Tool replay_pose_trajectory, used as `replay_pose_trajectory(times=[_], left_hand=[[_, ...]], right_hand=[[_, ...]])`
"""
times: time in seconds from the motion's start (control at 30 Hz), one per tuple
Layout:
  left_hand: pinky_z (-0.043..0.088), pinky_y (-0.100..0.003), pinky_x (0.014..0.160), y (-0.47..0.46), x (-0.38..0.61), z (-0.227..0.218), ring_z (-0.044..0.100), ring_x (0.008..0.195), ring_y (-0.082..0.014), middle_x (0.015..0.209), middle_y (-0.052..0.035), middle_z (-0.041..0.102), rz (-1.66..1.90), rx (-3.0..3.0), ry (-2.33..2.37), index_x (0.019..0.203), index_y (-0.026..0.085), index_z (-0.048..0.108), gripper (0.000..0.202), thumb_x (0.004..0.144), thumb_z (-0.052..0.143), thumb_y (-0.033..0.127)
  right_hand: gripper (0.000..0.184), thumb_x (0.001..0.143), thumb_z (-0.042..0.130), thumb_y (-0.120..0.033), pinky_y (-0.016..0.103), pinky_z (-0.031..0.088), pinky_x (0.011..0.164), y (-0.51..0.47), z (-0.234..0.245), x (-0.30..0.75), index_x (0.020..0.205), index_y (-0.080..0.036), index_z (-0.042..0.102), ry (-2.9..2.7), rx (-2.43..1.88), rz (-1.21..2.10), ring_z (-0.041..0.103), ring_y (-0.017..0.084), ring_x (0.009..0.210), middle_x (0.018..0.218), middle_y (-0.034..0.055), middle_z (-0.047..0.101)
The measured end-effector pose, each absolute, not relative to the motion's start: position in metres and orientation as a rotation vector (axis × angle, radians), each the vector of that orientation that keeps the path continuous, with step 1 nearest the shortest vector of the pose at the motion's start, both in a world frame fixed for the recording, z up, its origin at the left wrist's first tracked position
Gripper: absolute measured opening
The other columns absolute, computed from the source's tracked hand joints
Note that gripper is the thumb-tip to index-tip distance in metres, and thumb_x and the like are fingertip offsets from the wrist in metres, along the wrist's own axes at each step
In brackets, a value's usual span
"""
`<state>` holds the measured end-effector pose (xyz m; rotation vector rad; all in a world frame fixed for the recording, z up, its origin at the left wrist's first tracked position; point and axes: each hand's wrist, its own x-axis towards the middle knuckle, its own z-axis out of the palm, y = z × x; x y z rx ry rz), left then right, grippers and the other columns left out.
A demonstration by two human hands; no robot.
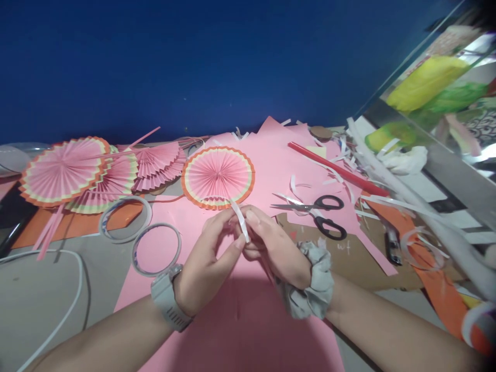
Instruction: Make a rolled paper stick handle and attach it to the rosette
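My left hand (207, 258) and my right hand (273, 243) meet over a pink paper sheet (240, 320). Both pinch a narrow white strip (241, 221), perhaps tape backing, which sticks up between the fingertips. My left wrist wears a grey watch (167, 297); a grey scrunchie (313, 287) sits on my right wrist. Just beyond the fingertips lies a round pleated pink paper fan with a cream and orange rim (217, 175).
More pleated fans (77, 173) are stacked at the left. Two tape rings (157, 249) (124, 218) lie left of my hands. Black scissors (318, 212) rest to the right, near a red stick (337, 168), paper scraps, orange paper (434, 279) and a white cable (73, 299).
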<state>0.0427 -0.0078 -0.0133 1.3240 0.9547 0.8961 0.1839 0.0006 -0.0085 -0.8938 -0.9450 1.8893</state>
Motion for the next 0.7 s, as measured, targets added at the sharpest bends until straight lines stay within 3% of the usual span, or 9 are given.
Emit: replay_pose_trajectory(times=[0.33, 0.6, 0.7], left_hand=[[0.04, -0.038, 0.098, -0.0099, 0.0484, -0.0093, 0.052, 0.109, -0.0231, 0.119, -0.0077, 0.052, 0.937, 1.277, 0.953, 0.131, 0.024, 0.041, 0.045, 0.088, 0.052, 0.025], [0.033, -0.043, 0.105, -0.0117, 0.0463, -0.0173, 0.041, 0.125, -0.0258, 0.136, -0.0113, 0.041, 0.913, 1.341, 0.998, 0.136, 0.022, 0.03, 0.055, 0.087, 0.055, 0.024], [0.031, -0.043, 0.106, -0.0121, 0.0457, -0.0171, 0.04, 0.125, -0.0256, 0.136, -0.0112, 0.042, 0.896, 1.413, 0.992, 0.137, 0.021, 0.03, 0.057, 0.086, 0.055, 0.023]], right_hand=[[0.027, 0.09, 0.038, -0.048, 0.019, 0.015, 0.041, 0.0011, -0.0082, 0.1804, 0.092, -0.022, 0.047, -0.926, -0.896, 1.868, 0.018, 0.005, 0.046, 0.063, -0.0065, 0.035], [0.017, 0.092, 0.041, -0.034, 0.019, 0.02, 0.037, 0.0014, -0.0079, 0.1807, 0.082, -0.02, 0.044, -0.993, -0.872, 1.838, 0.025, 0.004, 0.041, 0.06, -0.0072, 0.04], [0.018, 0.093, 0.038, -0.032, 0.02, 0.027, 0.036, 0.0019, -0.0091, 0.18, 0.083, -0.02, 0.047, -1.066, -0.879, 1.746, 0.029, 0.005, 0.038, 0.057, -0.0073, 0.04]])
